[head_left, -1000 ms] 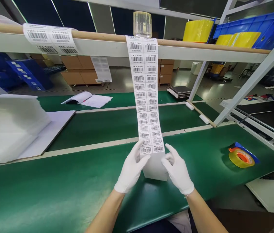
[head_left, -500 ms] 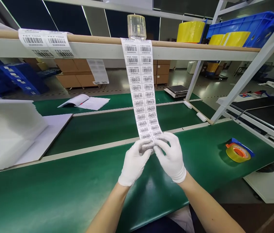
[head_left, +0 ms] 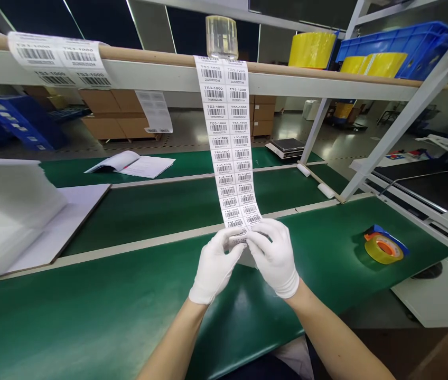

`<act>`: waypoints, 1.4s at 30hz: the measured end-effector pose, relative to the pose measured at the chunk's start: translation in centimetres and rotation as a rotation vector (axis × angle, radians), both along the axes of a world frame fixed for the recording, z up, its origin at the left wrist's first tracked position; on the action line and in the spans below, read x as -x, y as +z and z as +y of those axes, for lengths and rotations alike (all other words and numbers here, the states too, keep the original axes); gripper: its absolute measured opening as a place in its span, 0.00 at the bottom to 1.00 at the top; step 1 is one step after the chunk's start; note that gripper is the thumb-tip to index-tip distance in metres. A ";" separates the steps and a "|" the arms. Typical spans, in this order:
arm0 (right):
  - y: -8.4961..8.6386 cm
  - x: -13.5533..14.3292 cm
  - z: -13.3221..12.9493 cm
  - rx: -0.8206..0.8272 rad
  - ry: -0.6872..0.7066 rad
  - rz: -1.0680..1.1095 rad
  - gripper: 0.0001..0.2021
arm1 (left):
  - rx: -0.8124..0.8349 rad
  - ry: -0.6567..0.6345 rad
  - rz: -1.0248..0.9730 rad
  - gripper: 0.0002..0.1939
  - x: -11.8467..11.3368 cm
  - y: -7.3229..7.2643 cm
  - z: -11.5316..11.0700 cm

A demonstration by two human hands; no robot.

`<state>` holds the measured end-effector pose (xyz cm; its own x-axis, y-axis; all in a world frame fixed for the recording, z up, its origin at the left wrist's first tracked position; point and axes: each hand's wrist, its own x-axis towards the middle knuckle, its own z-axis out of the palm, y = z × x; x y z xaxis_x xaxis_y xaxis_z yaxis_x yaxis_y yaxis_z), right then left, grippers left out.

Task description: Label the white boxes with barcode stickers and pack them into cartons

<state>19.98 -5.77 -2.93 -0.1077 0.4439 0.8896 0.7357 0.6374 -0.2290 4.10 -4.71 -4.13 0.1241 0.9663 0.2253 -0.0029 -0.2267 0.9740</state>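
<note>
A long strip of white barcode labels (head_left: 227, 142) hangs from the shelf rail, under a clear tape roll (head_left: 222, 38), down to my hands. My left hand (head_left: 216, 264), in a white glove, pinches the strip's lower end from the left. Close beside it, my gloved right hand (head_left: 274, 256) grips the same end from the right, fingertips almost touching the left ones. The bottom of the strip curls between the fingers, and a pale piece shows below them. Both hands are over the green work surface (head_left: 129, 306).
On the right of the surface lies a yellow tape roll (head_left: 383, 249). An open notebook (head_left: 137, 164) lies farther back, with white sheets (head_left: 10, 216) at left. Another label strip (head_left: 59, 58) drapes over the rail. A blue crate (head_left: 402, 45) stands on the shelf.
The view has shifted slightly, so the surroundings sit a little farther left. Both hands still hold the strip, and more of the pale piece shows below the fingers.
</note>
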 end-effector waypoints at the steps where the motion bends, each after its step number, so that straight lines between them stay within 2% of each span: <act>1: 0.0 0.0 0.1 0.005 0.002 0.001 0.11 | -0.005 0.000 0.018 0.16 0.1 0.0 0.0; 4: -0.3 0.2 0.1 0.042 0.008 -0.001 0.09 | -0.001 0.011 0.129 0.19 0.2 0.3 0.2; 8: -1.4 0.3 -0.8 0.090 -0.007 0.029 0.09 | 0.052 -0.013 0.266 0.27 0.5 0.3 0.7; 11: -2.7 -0.6 -1.5 0.121 -0.033 0.129 0.09 | 0.053 -0.020 0.356 0.34 0.9 -0.5 1.4; 13: -3.8 -2.3 -1.6 0.266 -0.022 0.314 0.08 | 0.060 -0.026 0.394 0.39 1.4 -1.7 1.9; 15: -5.3 -4.5 -1.3 0.500 0.025 0.635 0.06 | 0.095 -0.036 0.398 0.44 2.1 -3.6 2.3; 18: -8.5 -8.0 -0.3 0.771 0.083 1.050 0.14 | 0.202 0.011 0.402 0.48 3.6 -7.6 2.5; 21: -12.4 -10.0 0.3 0.912 0.103 1.265 0.20 | 0.244 0.111 0.493 0.46 5.1 -12.4 2.2; 23: -14.7 -10.6 0.4 0.988 0.131 1.398 0.20 | 0.199 0.149 0.569 0.43 5.8 -14.9 1.7; 26: -16.9 -11.1 0.1 1.059 0.205 1.539 0.18 | 0.038 0.158 0.689 0.36 6.0 -17.0 1.1; 29: -17.5 -11.7 -0.3 1.126 0.313 1.614 0.15 | -0.086 0.166 0.773 0.33 5.8 -17.6 0.9; 33: -17.4 -12.7 -0.3 1.259 0.469 1.608 0.14 | -0.111 0.192 0.792 0.29 5.6 -18.0 1.0; 37: -17.1 -13.7 0.4 1.483 0.603 1.489 0.17 | -0.134 0.194 0.806 0.27 5.6 -18.3 0.9; 42: -16.3 -14.5 1.9 1.737 0.692 1.320 0.18 | -0.149 0.180 0.806 0.22 5.5 -18.4 0.7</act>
